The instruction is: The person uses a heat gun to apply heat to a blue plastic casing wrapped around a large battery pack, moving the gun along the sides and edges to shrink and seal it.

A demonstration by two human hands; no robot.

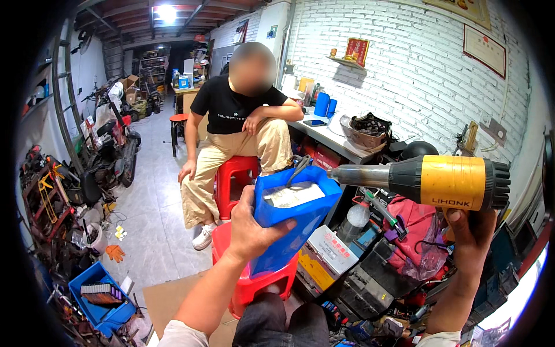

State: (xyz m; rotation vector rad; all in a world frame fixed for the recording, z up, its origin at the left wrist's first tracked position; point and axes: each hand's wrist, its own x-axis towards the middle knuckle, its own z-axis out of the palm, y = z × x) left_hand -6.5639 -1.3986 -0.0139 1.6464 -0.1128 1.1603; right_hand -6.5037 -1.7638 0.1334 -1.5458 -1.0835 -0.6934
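My left hand (252,234) grips a battery pack in a loose blue heat-shrink sleeve (289,234), fingers wrapped round its side. The pack is tilted; its pale top (293,195) shows inside the sleeve's open end, and a dark cable (299,172) comes out there. The pack's lower end is at a red plastic stool (277,284) between my knees. In my right hand (473,234) is a yellow and black heat gun (451,182), held level by its handle. Its metal nozzle points left and ends close to the sleeve's upper right corner.
A person (243,115) sits facing me on another red stool (236,173). To the right lie a boxed battery (329,254), a spray bottle (354,222) and a pink bag (413,231). A blue crate (95,315) stands on the floor at left, near an orange glove (115,253).
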